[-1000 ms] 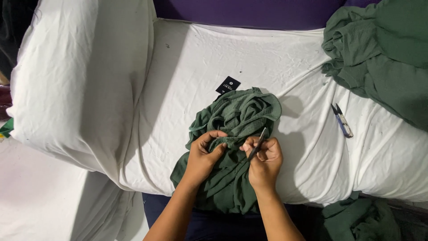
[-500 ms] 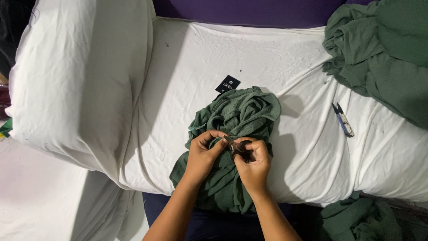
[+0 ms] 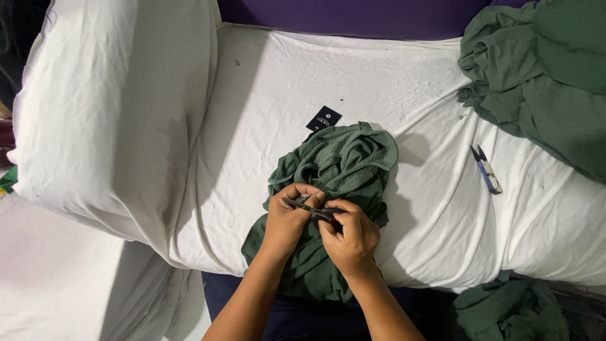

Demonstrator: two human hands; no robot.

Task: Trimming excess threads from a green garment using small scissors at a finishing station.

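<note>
1. The white cloth-covered work surface [image 3: 410, 113] bears everything here. It is creased, so a flat, unrumpled patch under the hands would keep the work steady, in my judgement.
2. A large heap of dark green knit fabric [image 3: 549, 69] lies at the far right, well apart from the hands. More of the same green cloth [image 3: 511, 312] hangs at the near right edge.
3. The crumpled dark green knit garment [image 3: 344, 164] lies in the middle of the surface, just in front of the person. Both hands rest on its near part. Spreading out only the part being worked, with spare folds pushed away, would lower the risk of nicking a second layer.
4. The left hand [image 3: 287, 221] has its fingers closed, pinching a fold of the garment. It should hold that fold taut.
5. The right hand [image 3: 353, 237] is clamped around a small dark thread snipper [image 3: 309, 207], whose tip lies against the left fingers. Short, careful snips close to the fabric, with the blades angled away from the fingertips, seem wisest.
6. A second small thread snipper with a blue handle [image 3: 486, 169] lies unused to the right.
7. A small black rectangular tag [image 3: 323, 118] lies just beyond the garment.
</note>
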